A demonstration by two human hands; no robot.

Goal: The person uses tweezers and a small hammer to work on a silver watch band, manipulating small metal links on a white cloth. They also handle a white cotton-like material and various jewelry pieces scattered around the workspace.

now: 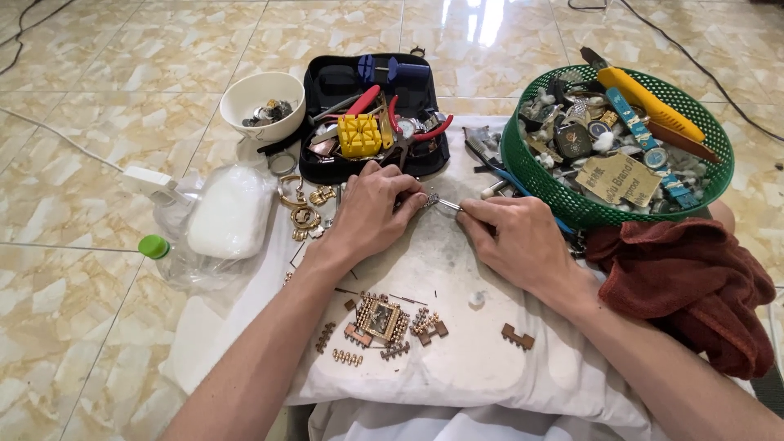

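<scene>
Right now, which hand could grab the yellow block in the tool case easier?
Probably the left hand. It sits just below the black tool case, close under the yellow block. The right hand is farther off, and its fingers pinch a thin metal tool.

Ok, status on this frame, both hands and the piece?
Left hand pinching small metal band piece. Right hand holds thin tool against it. Loose links nearby, not obstructing.

Looks like a home watch-repair spot set up right on the tiled floor (106, 49): open tool case (371, 114) at 12 o'clock, green basket (523, 167) of watches at 2, watch band links (380, 320) on a white pillow (457, 367).
</scene>
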